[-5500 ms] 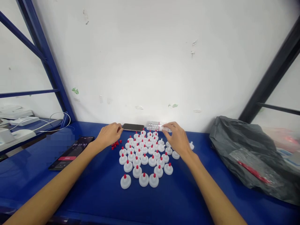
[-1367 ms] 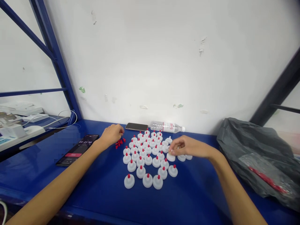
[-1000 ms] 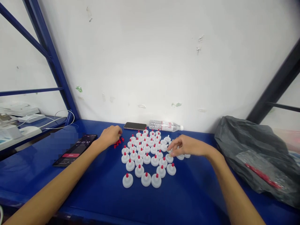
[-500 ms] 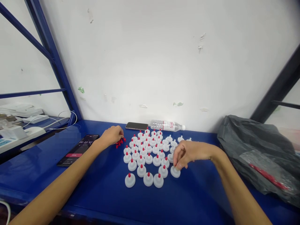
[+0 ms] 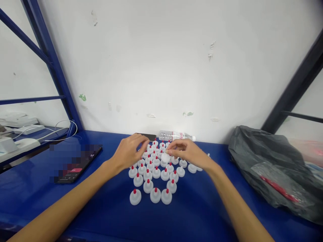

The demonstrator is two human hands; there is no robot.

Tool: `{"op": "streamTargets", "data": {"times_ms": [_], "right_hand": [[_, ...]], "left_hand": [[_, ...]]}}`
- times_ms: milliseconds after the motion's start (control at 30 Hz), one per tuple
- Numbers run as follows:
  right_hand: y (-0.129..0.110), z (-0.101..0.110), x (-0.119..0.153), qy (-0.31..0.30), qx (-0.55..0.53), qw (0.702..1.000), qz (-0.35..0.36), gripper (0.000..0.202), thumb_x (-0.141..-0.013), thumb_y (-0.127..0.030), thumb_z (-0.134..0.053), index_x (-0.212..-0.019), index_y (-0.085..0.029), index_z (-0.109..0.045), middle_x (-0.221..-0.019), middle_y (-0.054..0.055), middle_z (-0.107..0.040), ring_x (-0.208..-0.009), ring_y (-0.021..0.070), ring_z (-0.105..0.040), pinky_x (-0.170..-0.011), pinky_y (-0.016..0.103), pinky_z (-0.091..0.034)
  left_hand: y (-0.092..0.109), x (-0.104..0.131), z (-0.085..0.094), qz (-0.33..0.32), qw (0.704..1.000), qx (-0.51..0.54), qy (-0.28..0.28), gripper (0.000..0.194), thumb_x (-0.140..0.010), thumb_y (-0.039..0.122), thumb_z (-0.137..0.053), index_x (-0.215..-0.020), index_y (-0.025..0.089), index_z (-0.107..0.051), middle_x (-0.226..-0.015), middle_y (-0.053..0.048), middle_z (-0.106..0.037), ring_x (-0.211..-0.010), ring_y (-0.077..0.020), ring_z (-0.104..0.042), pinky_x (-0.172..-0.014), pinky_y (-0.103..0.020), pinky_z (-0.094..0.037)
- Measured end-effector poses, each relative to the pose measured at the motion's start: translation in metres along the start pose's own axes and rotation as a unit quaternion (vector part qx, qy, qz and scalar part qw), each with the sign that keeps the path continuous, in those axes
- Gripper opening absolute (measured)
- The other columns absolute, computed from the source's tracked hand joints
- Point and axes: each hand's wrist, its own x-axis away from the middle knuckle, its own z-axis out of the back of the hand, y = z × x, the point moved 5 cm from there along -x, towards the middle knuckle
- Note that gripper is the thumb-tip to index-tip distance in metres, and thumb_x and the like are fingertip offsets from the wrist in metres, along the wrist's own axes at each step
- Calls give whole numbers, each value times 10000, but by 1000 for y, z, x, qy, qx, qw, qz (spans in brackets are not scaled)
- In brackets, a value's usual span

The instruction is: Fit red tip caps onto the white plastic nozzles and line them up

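Observation:
My right hand (image 5: 185,151) pinches a white nozzle cap (image 5: 166,158), lifted above the others and tilted. My left hand (image 5: 131,151) faces it from the left, thumb and fingertips drawn together; whatever they hold is too small or hidden to make out. Below and between both hands stand many white nozzle caps with red tips (image 5: 155,195), upright on the blue table (image 5: 113,208). Several white nozzle caps without red tips (image 5: 180,171) stand near my right wrist. My left hand covers the spot where the loose red tips lay.
Behind the caps lie a clear plastic bottle (image 5: 176,135) and a dark phone (image 5: 151,137). Another phone (image 5: 80,168) rests at the left. A black plastic bag (image 5: 242,151) sits at the right, a clear packet with red content (image 5: 277,188) on it. A white wall rises behind.
My right hand has lifted a white nozzle cap off the table and carried it left. My left hand has moved right from the loose red tips, towards it. The view has shifted slightly.

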Motion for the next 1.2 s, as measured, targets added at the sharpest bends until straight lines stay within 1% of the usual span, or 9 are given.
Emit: {"op": "streamTargets", "data": {"times_ms": [133,233,400,500,600,767,933,1067,1200], "right_hand": [[-2,-17,-7,35,-28,999,30,307,-825,-521,-776,-895,-222,-764,-884,33,-743,-749,178,-677,-659,296,-511],[-3,-23,-8,47,-30,998,36,283,-812,-498,-795,-868,-223,-763,-858,28,-742,-734,176,-673,-661,296,-521],[-6,-23,-6,47,-45,997,38,341,-823,-485,-795,-1070,-254,-751,-1033,48,-748,-818,187,-700,-695,305,-562],[-5,-23,-5,63,-33,996,53,525,-789,-445,-835,-1270,-312,-673,-1270,60,-689,-861,179,-702,-719,314,-581],[0,-29,-7,49,-3,997,53,603,-763,-406,-858,-1326,-344,-652,-1372,61,-644,-903,189,-709,-731,319,-586],[5,-35,-9,39,-8,999,36,568,-768,-376,-852,-1306,-330,-674,-1310,55,-691,-859,200,-742,-748,342,-596],[-1,-32,-7,35,-14,999,37,446,-816,-418,-814,-1240,-310,-725,-1264,54,-725,-928,233,-756,-795,362,-603],[0,-34,-6,24,-34,998,40,477,-832,-448,-798,-1273,-301,-694,-1360,71,-676,-957,236,-756,-787,359,-606],[2,-35,-5,-10,-76,997,21,417,-778,-439,-846,-1108,-244,-680,-1166,58,-726,-887,208,-742,-725,320,-584]], "left_hand": [[31,14,-4,-127,988,88,24,291,-1021,402,-521,-1161,201,-678,-1100,-81,-706,-895,-186,-675,-760,-307,-526],[36,19,-9,-152,981,111,35,261,-994,382,-592,-1173,209,-671,-1114,-83,-688,-862,-176,-679,-685,-283,-533],[27,14,-10,-110,978,169,56,188,-1023,289,-537,-1086,213,-698,-1150,-74,-671,-740,-106,-638,-621,-231,-539],[23,11,-6,-71,972,210,81,184,-1022,306,-543,-1086,213,-688,-1125,-69,-682,-764,-114,-649,-619,-222,-556],[24,11,-3,-39,963,247,100,182,-1008,324,-564,-1088,197,-666,-1070,-68,-711,-765,-128,-673,-602,-221,-560],[33,14,-3,-5,960,269,85,157,-987,318,-576,-1053,199,-655,-838,-2,-752,-553,-100,-670,-574,-230,-536],[35,17,-4,-13,963,254,85,150,-967,316,-600,-1043,200,-657,-542,76,-633,-446,-103,-623,-529,-223,-486],[31,18,-8,-51,967,231,93,158,-997,325,-574,-1067,204,-645,-865,2,-747,-503,-73,-622,-519,-210,-483],[32,21,-10,-114,974,180,75,157,-1030,320,-509,-1029,196,-605,-992,-44,-686,-650,-96,-626,-568,-224,-468]]}}
